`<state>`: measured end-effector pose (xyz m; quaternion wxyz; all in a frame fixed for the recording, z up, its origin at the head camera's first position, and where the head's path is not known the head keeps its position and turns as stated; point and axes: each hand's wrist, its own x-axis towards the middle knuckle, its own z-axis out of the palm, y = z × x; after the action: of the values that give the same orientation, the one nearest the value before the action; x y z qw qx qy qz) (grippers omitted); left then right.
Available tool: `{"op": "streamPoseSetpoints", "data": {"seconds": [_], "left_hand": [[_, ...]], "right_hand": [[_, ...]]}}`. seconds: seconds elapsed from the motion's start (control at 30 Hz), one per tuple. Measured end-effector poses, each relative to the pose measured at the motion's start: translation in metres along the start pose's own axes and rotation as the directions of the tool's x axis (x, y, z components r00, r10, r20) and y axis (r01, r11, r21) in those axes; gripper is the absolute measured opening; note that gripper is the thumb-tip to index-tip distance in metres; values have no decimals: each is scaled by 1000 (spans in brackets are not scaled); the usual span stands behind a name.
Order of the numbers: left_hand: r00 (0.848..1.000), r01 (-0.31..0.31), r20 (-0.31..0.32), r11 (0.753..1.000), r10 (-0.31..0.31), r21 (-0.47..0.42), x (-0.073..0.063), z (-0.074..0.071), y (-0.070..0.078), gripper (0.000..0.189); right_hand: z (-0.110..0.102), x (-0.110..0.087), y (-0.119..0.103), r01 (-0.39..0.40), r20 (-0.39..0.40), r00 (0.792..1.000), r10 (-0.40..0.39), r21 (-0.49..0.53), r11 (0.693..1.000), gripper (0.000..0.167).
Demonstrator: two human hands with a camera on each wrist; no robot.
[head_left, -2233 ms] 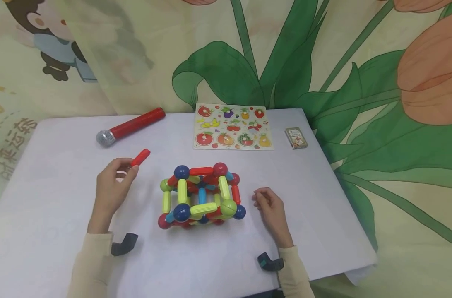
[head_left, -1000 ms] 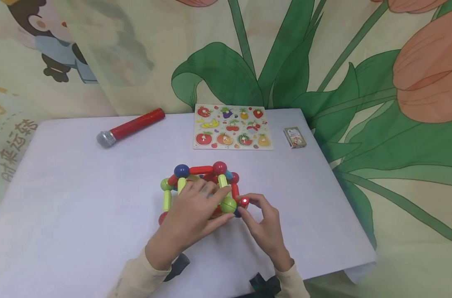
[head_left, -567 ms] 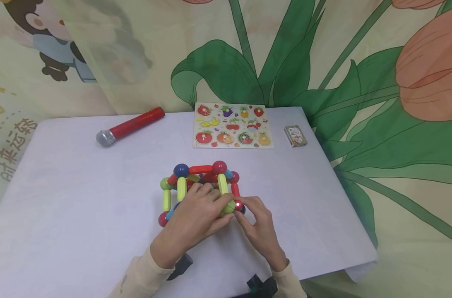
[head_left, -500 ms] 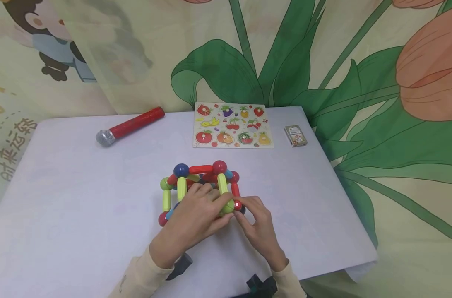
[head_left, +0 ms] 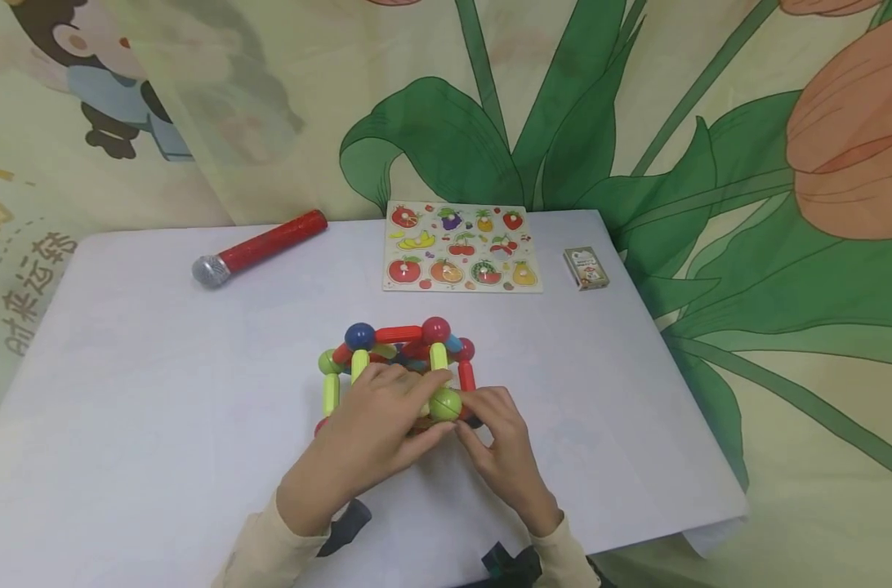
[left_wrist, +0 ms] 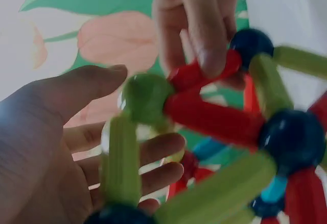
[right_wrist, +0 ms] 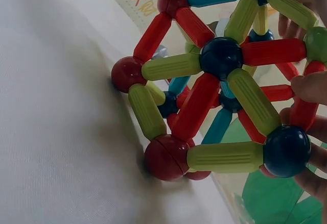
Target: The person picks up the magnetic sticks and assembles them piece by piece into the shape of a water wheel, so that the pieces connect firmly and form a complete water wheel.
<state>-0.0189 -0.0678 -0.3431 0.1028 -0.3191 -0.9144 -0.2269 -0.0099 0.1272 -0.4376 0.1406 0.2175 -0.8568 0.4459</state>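
Note:
A frame of magnetic rods and balls (head_left: pixel 399 334), in red, blue and yellow-green, stands mid-table. My left hand (head_left: pixel 368 429) reaches over its near side, with thumb and index finger on either side of a green ball (left_wrist: pixel 147 99) at the corner. From the right, my right hand (head_left: pixel 506 445) pinches a short red magnetic rod (right_wrist: pixel 302 113) between thumb and fingers. That rod spans from the green ball to a dark blue ball (right_wrist: pixel 287 151) in the right wrist view. In the head view my fingers hide most of the rod.
A red microphone (head_left: pixel 269 245) with a silver head lies at the back left. Behind the frame are a fruit puzzle board (head_left: pixel 461 247) and, farther right, a small box (head_left: pixel 586 268). The white-covered table (head_left: pixel 159 343) meets a floral backdrop at its far edge.
The red rod, first in my left hand left of the frame, passed to my right hand and moved in against the green ball. My left hand came over to that ball.

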Motion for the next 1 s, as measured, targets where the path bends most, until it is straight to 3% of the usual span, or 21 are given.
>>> {"op": "streamPoseSetpoints", "data": {"seconds": [0.2,0.3,0.53,0.73,1.0], "left_hand": [[999,48,-13,999,-48,-21,-10,-7,-5,39],[999,27,-24,1000,-27,-16,-13,-7,-5,34],[999,-18,-49,998,20,59,-11,-7,-6,31],[999,-6,-42,998,8,60,-10,-7,-6,33],[1000,12,-8,999,-12,32,-10,-5,-7,29]], "right_hand": [[-1,0,-1,-18,1,1000,18,17,1000,34],[-1,0,0,-10,-7,1000,10,22,1000,36],[4,2,-5,96,-56,994,-91,95,991,60],[12,11,-18,115,-77,992,-102,175,978,45],[20,9,-21,83,-65,995,-69,248,965,46]]}}
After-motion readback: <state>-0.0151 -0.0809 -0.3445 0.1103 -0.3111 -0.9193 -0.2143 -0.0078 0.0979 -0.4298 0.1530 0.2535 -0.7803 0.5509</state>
